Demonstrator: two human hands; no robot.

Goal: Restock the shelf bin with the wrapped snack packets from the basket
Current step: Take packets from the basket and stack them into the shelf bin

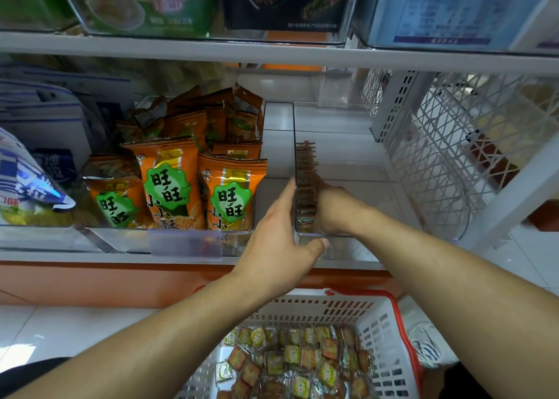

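Observation:
A clear plastic shelf bin [357, 162] stands on the middle shelf, right of centre. A row of small wrapped snack packets [306, 168] stands on edge along the inside of its left wall. My left hand [278, 232] lies flat against the outside of that wall, fingers straight and thumb on the bin's front rim. My right hand [335, 211] is inside the bin at the near end of the row, holding packets against the wall; its fingertips are hidden behind them. Below, a white basket [390, 326] with a red rim holds several more loose packets [302, 359].
Left of the bin, another clear bin holds orange snack bags [169, 181]. Blue-and-white bags [27, 181] lie at the far left. A white mesh rack side [438, 144] closes off the right. The upper shelf edge [272, 51] runs overhead, carrying boxed goods.

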